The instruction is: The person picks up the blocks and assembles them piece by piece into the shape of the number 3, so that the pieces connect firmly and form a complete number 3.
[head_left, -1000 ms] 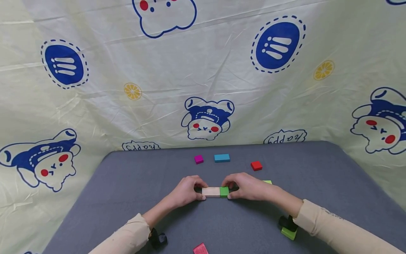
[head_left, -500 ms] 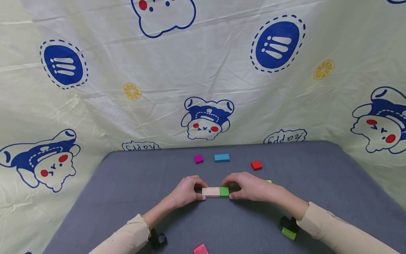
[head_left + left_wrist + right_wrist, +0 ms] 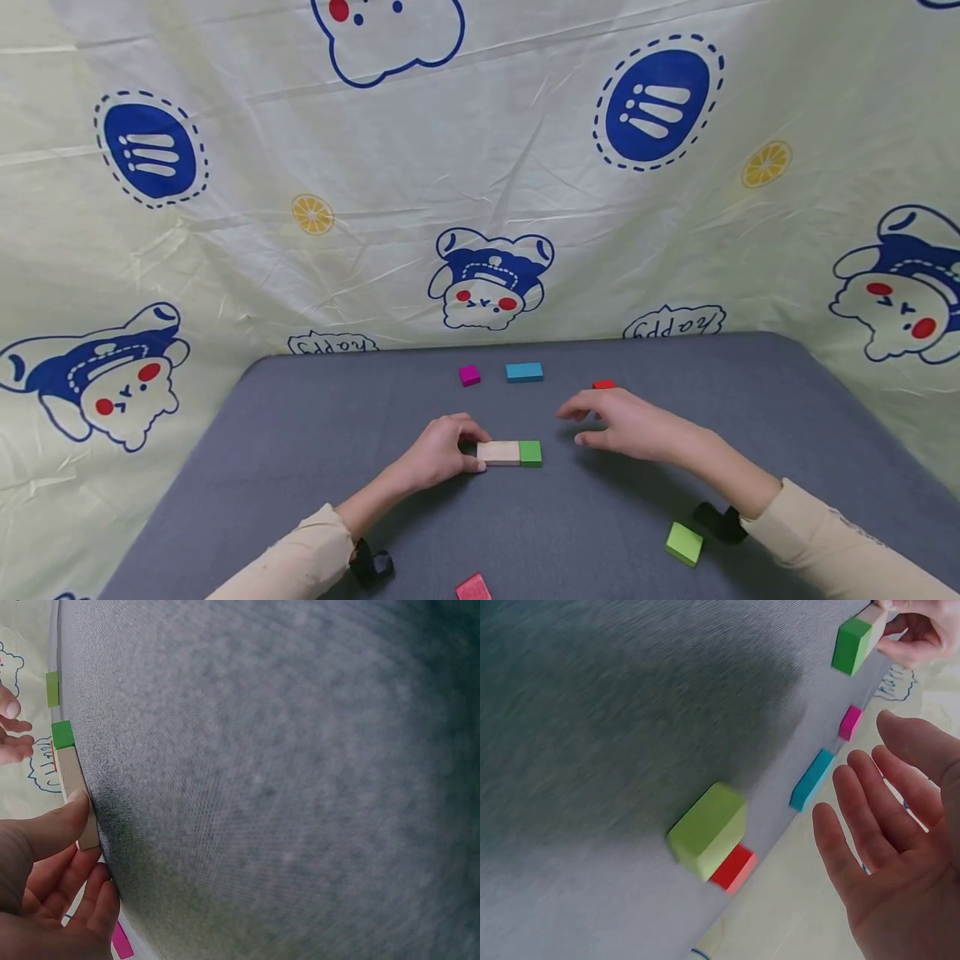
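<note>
My left hand (image 3: 442,450) pinches the left end of a pale wooden block (image 3: 498,453) that lies flat on the grey table. Its thumb is on the near side, as the left wrist view shows. End to end with the pale block sits a bright green block (image 3: 530,453), touching it. My right hand (image 3: 630,423) hangs above the table to the right, fingers apart and holding nothing. It partly covers a red block (image 3: 603,385) in the head view. In the right wrist view a light green block (image 3: 709,831) appears beside that red one; the right arm hides it from the head view.
Toward the back lie a magenta block (image 3: 469,376) and a blue block (image 3: 524,372). Another light green block (image 3: 684,544) is at the front right, by the right wrist strap. A pinkish-red block (image 3: 474,587) lies at the front edge of view. A printed curtain (image 3: 375,275) rises behind the table.
My right hand has let go of the bright green block's end and moved right and slightly away, lifting off. The left hand and the two joined blocks have stayed put.
</note>
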A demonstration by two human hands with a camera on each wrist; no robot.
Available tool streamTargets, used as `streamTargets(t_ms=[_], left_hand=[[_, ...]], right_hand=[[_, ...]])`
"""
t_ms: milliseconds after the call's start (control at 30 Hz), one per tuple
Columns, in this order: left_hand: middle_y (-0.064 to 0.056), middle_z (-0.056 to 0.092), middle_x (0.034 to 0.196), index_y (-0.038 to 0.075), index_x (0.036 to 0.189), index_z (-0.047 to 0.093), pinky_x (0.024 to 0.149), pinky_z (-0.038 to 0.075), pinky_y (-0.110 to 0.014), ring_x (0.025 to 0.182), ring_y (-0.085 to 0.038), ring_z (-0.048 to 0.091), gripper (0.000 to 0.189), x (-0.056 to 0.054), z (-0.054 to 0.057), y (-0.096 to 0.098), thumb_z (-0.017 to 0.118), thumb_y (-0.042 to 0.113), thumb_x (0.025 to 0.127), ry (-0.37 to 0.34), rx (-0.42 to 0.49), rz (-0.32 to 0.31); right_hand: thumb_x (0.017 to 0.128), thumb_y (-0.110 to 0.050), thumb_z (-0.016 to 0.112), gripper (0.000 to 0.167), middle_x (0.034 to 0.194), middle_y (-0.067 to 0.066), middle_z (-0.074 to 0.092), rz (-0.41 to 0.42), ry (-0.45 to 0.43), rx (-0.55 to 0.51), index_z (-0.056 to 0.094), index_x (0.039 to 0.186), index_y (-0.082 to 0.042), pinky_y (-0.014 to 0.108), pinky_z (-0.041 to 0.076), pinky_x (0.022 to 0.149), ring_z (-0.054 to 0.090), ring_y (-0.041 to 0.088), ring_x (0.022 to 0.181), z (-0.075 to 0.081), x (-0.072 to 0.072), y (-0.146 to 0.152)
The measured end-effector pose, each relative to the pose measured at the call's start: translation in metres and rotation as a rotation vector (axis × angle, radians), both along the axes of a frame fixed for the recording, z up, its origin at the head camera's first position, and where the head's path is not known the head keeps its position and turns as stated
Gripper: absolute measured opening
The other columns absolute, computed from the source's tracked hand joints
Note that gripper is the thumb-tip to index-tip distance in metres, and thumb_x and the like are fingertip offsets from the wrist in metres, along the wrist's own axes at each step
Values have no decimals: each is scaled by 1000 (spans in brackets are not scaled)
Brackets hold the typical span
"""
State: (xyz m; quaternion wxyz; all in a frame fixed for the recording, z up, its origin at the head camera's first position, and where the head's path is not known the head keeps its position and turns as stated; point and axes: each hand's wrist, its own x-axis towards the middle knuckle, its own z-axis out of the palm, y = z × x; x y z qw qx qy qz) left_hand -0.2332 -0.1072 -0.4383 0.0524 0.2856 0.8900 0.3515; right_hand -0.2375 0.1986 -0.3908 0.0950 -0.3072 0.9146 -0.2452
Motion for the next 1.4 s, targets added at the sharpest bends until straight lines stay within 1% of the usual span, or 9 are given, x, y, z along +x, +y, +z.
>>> streamTargets(t_ms=[133,367,533,700,767,1000,1167,1400], left_hand=[[3,63,93,7,104,74,81,47,-31,89,-16,59,26,0,0,1,82,6,79,1,-1,3],[3,63,93,7,104,74,82,47,-33,89,-17,59,26,0,0,1,82,6,79,-6,-2,15],[4,63,93,7,105,74,81,47,-31,88,-16,58,26,1,0,0,81,7,80,1,1,11],[3,63,94,7,106,74,81,46,-31,88,-16,58,26,1,1,1,81,8,80,-12,-7,15],[3,63,94,7,106,74,81,46,-31,89,-17,58,26,1,2,1,81,7,80,-22,-9,20],[2,63,93,6,105,74,81,46,-32,88,-18,58,26,2,1,2,81,5,79,-17,0,12],[3,63,94,7,106,74,82,47,-30,89,-17,58,26,0,1,2,81,6,80,-20,-14,17],[3,63,94,6,105,74,82,47,-32,89,-18,58,27,-1,1,1,81,6,79,-25,-10,10]], right_hand=[[88,-13,74,36,117,2,66,-8,4,9,66,123,-10,44,49,88,60,24,107,0,0,13],[87,-16,75,35,119,-1,63,-68,-8,4,67,121,-14,45,49,87,59,23,107,-2,5,42],[86,-17,76,35,118,-1,64,-91,9,0,67,120,-13,47,49,87,60,25,108,-8,8,60],[86,-19,76,38,119,0,64,-104,0,-30,66,122,-12,50,48,90,58,27,110,-15,11,73],[86,-19,77,39,119,0,64,-115,-10,-36,66,123,-13,49,48,89,58,26,110,-18,11,76],[85,-17,77,38,117,1,64,-147,-57,-34,66,122,-13,45,50,85,60,23,105,-27,7,81],[84,-17,78,35,112,-2,64,-158,-60,-13,68,118,-14,42,50,83,60,19,100,-28,3,83],[83,-17,78,33,104,-6,63,-146,-46,-7,69,114,-15,37,49,79,58,16,94,-27,-1,81]])
